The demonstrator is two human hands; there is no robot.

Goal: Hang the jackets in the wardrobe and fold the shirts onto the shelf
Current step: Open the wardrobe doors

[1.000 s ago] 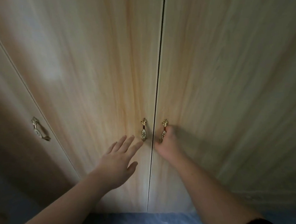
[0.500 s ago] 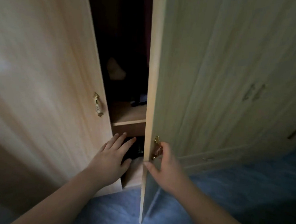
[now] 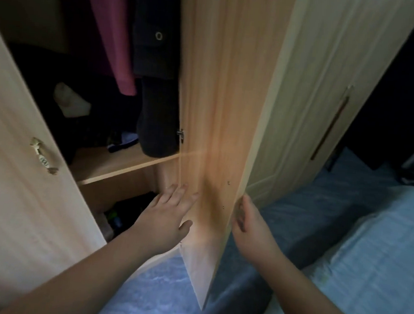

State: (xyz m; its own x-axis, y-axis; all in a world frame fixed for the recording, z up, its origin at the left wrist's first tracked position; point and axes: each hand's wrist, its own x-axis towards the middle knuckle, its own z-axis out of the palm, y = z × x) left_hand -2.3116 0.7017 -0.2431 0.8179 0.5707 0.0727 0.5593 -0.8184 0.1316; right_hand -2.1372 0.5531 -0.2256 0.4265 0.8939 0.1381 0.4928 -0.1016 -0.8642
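Observation:
The wardrobe stands open in the head view. Its right door is swung out towards me, inner face showing. My left hand presses flat, fingers straight, on that inner face low down. My right hand grips the door's outer edge; its fingers are hidden behind the door. Inside hang a maroon garment and a dark jacket. A wooden shelf below carries dark clothes.
The left door, with a brass handle, is open at the left. More closed wardrobe doors lie to the right. A bed with a blue cover is close on the right. Dark items fill the compartment under the shelf.
Both doors were closed a second ago. They have swung open, the right one now wide. My left hand moved from the left door to the right door's inner face.

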